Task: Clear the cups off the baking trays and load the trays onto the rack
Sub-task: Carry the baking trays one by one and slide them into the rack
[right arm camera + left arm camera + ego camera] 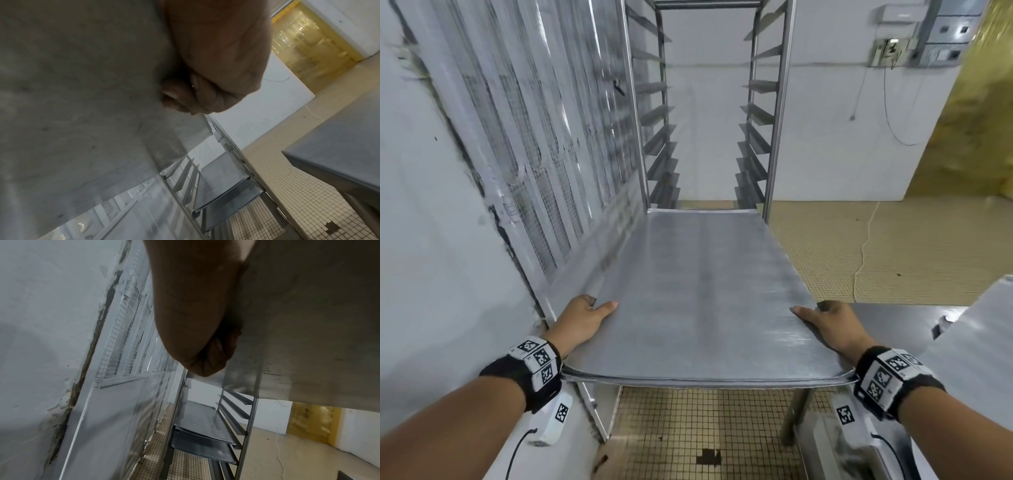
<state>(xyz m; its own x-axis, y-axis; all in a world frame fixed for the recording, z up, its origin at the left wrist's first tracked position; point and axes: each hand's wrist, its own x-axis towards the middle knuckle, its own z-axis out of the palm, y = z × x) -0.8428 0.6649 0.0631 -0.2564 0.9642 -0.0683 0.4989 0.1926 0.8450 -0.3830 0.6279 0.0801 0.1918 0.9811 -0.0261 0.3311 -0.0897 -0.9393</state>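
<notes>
I carry a large bare metal baking tray (702,291) level in front of me, its far end at the mouth of the tall steel rack (709,102). My left hand (585,317) grips the tray's left edge, thumb on top, fingers curled under (211,356). My right hand (828,322) grips the right edge the same way, fingers folded beneath (185,99). The tray's underside (308,321) fills the wrist views. Two other trays (201,434) sit on low rails of the rack. No cups are in view.
A white wall with a mesh-covered window (534,154) runs close on my left. A steel table (900,322) stands at my right. Yellow strip curtains (969,120) hang at the far right. The floor is small beige tiles (705,438).
</notes>
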